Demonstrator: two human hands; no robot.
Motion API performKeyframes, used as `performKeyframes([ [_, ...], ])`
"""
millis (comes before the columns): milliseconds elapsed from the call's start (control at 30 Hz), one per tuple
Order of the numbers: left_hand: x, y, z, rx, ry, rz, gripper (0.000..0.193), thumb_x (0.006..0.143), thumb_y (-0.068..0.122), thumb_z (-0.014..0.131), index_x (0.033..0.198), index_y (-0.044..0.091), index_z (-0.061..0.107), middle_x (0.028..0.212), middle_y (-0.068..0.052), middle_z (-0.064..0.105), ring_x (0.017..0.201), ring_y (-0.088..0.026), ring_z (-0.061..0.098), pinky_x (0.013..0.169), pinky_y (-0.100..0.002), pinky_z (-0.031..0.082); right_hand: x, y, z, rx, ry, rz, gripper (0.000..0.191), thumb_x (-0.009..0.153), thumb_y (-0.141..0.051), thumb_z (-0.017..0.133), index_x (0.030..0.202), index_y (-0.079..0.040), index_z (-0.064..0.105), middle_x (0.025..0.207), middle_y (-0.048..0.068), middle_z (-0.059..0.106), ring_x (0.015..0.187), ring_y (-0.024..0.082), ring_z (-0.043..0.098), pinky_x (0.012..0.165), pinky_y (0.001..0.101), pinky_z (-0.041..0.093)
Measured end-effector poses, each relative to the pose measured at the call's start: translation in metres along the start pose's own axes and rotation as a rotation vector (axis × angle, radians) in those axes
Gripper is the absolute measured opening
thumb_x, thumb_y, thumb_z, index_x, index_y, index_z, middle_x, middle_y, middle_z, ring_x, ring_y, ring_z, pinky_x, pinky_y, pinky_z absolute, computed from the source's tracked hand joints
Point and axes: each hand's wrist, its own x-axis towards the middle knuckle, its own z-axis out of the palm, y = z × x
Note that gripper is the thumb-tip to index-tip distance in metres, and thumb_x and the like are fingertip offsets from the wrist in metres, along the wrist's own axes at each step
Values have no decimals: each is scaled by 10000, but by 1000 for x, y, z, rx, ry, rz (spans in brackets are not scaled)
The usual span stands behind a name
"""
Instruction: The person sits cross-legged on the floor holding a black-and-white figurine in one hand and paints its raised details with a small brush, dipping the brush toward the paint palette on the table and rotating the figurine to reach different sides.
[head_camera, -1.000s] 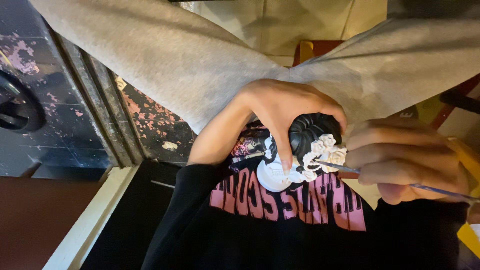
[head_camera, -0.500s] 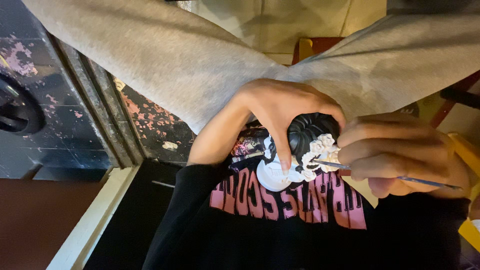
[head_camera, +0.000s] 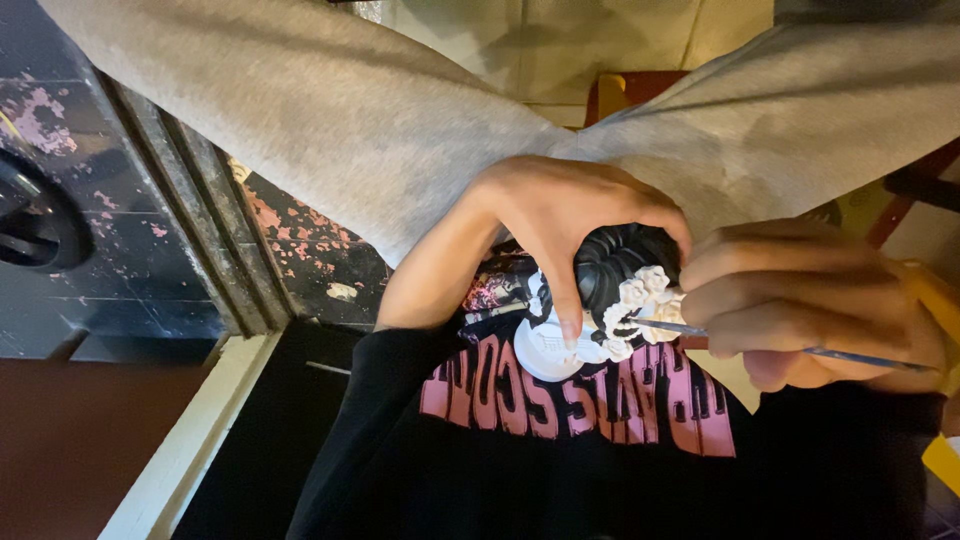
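My left hand (head_camera: 560, 210) grips a small figurine (head_camera: 618, 272) in front of my chest, fingers curled over its top. The figurine has a black ridged upper part, white ruffled detail and a round white base. My right hand (head_camera: 800, 300) is closed on a thin paintbrush (head_camera: 850, 355). The brush lies nearly level, and its tip touches the white ruffles on the figurine's right side. Both hands hover over my black shirt with pink lettering (head_camera: 570, 400).
My grey trouser legs (head_camera: 330, 120) spread across the top of the view. A dark, paint-chipped metal surface (head_camera: 120, 230) with ridged rails lies at the left, with a pale strip (head_camera: 190, 450) below it. Yellow and red furniture parts (head_camera: 920, 290) show at the right edge.
My right hand has shifted slightly up and left with the brush, which stays at the white ruffles. My left hand keeps the figurine almost still.
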Motion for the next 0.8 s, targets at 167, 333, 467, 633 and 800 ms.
performKeyframes([
  [167,2,-1,0,47,11,21,984,605,499,1030,1345,38,574,1272,-115,687,1180,-296,697,1003,-384,528,-1,0,-3,-42,2,-15,350,1019,-336,569,1149,-12,550,1076,147,674,1018,306,712,778,416,585],
  [333,-1,-1,-3,47,11,41,976,629,495,1031,1357,36,570,1298,-118,685,1211,-295,695,1032,-384,530,-3,2,-1,-11,10,-57,359,1005,-315,618,1179,-14,527,1100,147,671,1047,319,700,801,436,595],
  [467,-1,-2,-4,34,14,41,992,634,486,1038,1374,28,560,1320,-126,673,1233,-299,683,1052,-383,527,-5,2,1,-69,-65,-6,408,977,-347,679,1195,-32,540,1128,146,684,1042,302,717,779,428,607],
  [633,-3,-2,-8,21,2,22,1002,627,468,1038,1385,22,559,1338,-134,668,1251,-299,676,1057,-377,524,-6,2,-1,-80,-1,-34,431,950,-359,656,1186,-17,543,1132,160,658,1052,331,696,807,469,590],
  [800,-3,-3,-8,22,1,29,1004,624,463,1042,1383,19,558,1334,-133,670,1254,-298,676,1066,-380,523,-3,2,-1,-77,12,-63,410,966,-342,644,1166,2,543,1116,162,651,1042,336,694,832,481,589],
])
